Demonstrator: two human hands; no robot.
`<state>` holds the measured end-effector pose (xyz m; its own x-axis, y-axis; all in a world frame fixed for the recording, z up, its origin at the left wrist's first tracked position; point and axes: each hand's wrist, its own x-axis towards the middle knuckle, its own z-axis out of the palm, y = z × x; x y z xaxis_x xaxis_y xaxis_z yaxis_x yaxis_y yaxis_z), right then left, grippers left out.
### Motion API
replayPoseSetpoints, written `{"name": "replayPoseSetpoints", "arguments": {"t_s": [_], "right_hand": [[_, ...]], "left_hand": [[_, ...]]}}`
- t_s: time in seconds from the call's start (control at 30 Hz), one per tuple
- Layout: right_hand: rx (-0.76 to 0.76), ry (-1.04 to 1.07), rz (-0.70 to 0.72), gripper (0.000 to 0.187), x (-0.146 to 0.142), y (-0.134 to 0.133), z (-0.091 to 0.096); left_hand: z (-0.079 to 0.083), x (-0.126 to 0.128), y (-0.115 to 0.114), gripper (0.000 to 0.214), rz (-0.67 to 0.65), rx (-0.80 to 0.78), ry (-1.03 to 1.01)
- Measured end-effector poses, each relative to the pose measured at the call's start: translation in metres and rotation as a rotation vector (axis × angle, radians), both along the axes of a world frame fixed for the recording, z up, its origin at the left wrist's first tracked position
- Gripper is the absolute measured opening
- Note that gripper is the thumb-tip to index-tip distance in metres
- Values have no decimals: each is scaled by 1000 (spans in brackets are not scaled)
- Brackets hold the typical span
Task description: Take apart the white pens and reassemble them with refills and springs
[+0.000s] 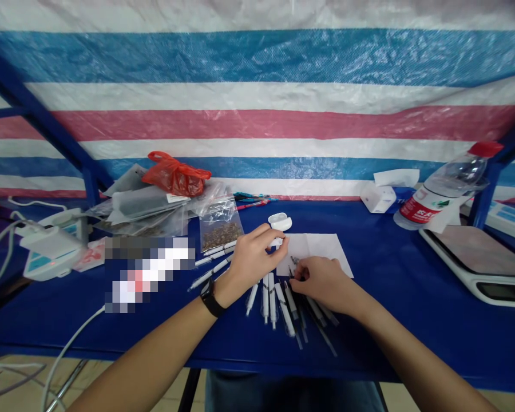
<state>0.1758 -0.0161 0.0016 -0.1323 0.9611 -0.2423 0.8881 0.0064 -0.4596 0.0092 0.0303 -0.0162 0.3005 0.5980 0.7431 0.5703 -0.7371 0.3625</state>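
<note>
My left hand (255,254) is closed in a pinch above the left edge of a white paper sheet (326,249). A small white thing shows at its fingertips, too little of it to name. Over the sheet's near edge, my right hand (320,280) has its fingers curled together among dark pen refills (325,337); what they pinch is hidden. White pen barrels (285,309) lie fanned out between the hands. More white pens (210,270) rest left of my left hand, partly covered by it. Several tiny pen parts (294,260) lie on the paper.
An open white earbud case (280,221) stands behind the paper. At the left are a bag of small brown pieces (218,232), a red plastic bag (175,174) and a power strip (54,252). A bottle (424,206), tissue pack (380,197) and scale (480,252) stand right.
</note>
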Motion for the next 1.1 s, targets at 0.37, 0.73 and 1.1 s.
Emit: {"name": "replayPoseSetpoints", "arguments": {"t_s": [0.37, 0.73, 1.1], "right_hand": [[-18, 0, -11, 20, -1, 1, 8], [-65, 437, -23, 13, 9, 4, 7], [1013, 1091, -131, 12, 17, -9, 19]], "left_hand": [[-1, -1, -1, 26, 5, -72, 25], [1, 0, -2, 22, -39, -91, -27], [0, 12, -13, 10, -242, -448, -133]]}}
